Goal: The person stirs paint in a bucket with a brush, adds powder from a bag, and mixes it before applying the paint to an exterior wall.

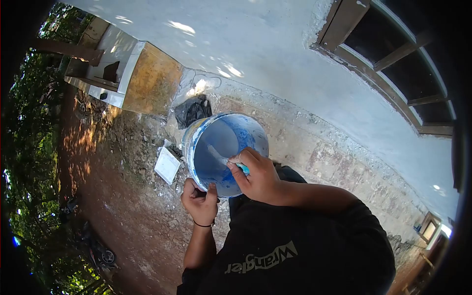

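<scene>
A paint bucket (188,147) smeared with blue and white stands tilted before me, a pale blue-grey liquid inside it. My left hand (200,200) is closed on the near left part of its rim, thumb and fingers pinching the edge. Over the bucket's mouth, my right hand (259,178) grips a paintbrush (217,155) by its teal handle. The brush's whitish end points down into the bucket, toward the liquid. Blue smears coat the inner wall beside my right hand.
Behind the bucket lies a black plastic bag (192,111). A white tray-like piece (167,165) rests on the rubble to the left. A pale painted wall (275,64) with a brown-framed window (383,61) runs along the right. Far left stands a motorbike (101,253).
</scene>
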